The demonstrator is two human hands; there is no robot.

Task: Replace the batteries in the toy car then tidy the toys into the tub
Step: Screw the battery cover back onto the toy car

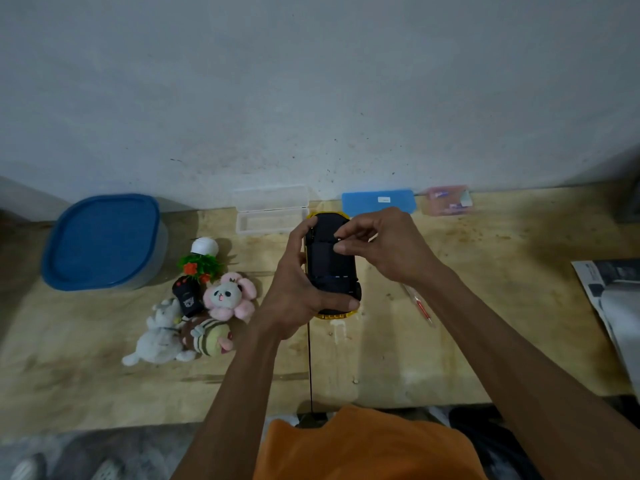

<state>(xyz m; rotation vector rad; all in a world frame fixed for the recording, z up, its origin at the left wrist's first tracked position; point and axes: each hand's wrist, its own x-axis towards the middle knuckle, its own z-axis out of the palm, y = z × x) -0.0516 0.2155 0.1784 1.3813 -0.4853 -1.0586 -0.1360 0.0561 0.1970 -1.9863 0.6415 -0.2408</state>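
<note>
Seeing no readable writing anywhere from my end, blue-lidded tub (104, 242) sitting far left, toy car (330, 265) flipped belly-up mid-table, left hand (298, 289) wrapped around it, right hand (384, 247) fingers pinched narrow on its underside.

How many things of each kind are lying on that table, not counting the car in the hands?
Plush toys: 3 (white, pink, striped)
Black remote: 1
Fake potted plant: 1
Lidded tub: 1
Clear open case: 1
Blue flat box: 1
Pink packet: 1
Screwdriver: 1
Magazine: 1
Total: 11
</note>
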